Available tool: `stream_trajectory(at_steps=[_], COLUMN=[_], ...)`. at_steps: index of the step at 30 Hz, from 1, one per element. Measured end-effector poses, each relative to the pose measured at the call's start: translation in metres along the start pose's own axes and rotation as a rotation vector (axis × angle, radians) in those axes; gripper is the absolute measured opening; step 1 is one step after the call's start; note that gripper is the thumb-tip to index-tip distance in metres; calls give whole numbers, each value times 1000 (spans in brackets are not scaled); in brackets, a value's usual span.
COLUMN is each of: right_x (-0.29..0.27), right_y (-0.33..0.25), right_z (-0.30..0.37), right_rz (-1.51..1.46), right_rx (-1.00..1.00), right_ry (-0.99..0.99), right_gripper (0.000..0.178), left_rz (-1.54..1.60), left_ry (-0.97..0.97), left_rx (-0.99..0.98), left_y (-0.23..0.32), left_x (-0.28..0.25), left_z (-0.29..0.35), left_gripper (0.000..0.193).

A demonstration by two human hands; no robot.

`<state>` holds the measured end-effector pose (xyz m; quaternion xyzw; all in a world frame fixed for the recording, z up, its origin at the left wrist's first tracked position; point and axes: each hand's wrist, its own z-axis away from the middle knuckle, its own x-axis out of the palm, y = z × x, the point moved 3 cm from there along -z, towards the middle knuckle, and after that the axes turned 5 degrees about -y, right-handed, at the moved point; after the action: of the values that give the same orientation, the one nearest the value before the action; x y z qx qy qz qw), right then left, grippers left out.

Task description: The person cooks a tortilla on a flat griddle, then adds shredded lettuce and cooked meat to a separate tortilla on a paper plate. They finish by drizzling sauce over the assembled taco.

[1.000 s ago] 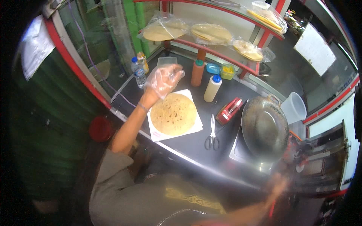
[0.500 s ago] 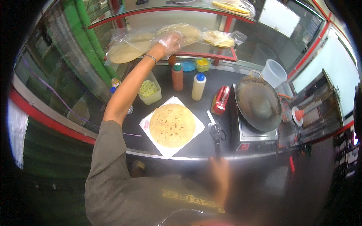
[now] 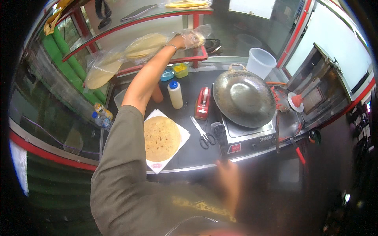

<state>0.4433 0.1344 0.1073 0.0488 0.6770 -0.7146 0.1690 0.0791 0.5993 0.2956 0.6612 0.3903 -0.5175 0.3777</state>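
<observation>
My left hand (image 3: 191, 40), in a clear plastic glove, reaches up to the red-edged lower shelf. It grips a clear plastic bag (image 3: 204, 32) of flatbreads at the shelf's right end; glare and plastic partly hide the fingers. My right hand (image 3: 228, 177), blurred, is closed round the handle of a black spatula (image 3: 219, 131) at the counter's front edge. A round, brown-spotted flatbread (image 3: 161, 138) lies on white paper (image 3: 183, 135) below my left arm. Scissors (image 3: 202, 133) rest between the paper and the spatula.
Bagged flatbreads (image 3: 145, 45) line the shelf. A white squeeze bottle (image 3: 175, 94) and a red sealing tool (image 3: 202, 103) stand behind the scissors. A dark wok (image 3: 244, 98) sits on the stove (image 3: 252, 135), with a translucent bucket (image 3: 260, 63) behind. Plastic bottles (image 3: 103, 116) stand at left.
My left hand has moved right along the shelf, from the middle bag to the right-hand bag. The spatula has shifted off the scissors toward the stove. The view has swung right.
</observation>
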Motion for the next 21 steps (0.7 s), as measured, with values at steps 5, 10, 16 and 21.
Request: stream_trajectory(at_steps=[5, 10, 16, 21], right_x=[-51, -84, -99, -104], right_y=[20, 25, 16, 20], right_z=[0, -9, -17, -12], right_rz=[-13, 44, -18, -96], right_rx=[63, 87, 56, 106], right_ry=[17, 30, 39, 28], right_gripper=[30, 28, 26, 27], left_rz=[-18, -221, -328, -49], left_ry=[-22, -47, -133, -141], left_rx=[-30, -50, -62, -22], left_y=[22, 25, 2, -17], left_x=[-18, -11, 8, 4], left_z=[-4, -15, -40, -35], left_gripper=[60, 52, 47, 51])
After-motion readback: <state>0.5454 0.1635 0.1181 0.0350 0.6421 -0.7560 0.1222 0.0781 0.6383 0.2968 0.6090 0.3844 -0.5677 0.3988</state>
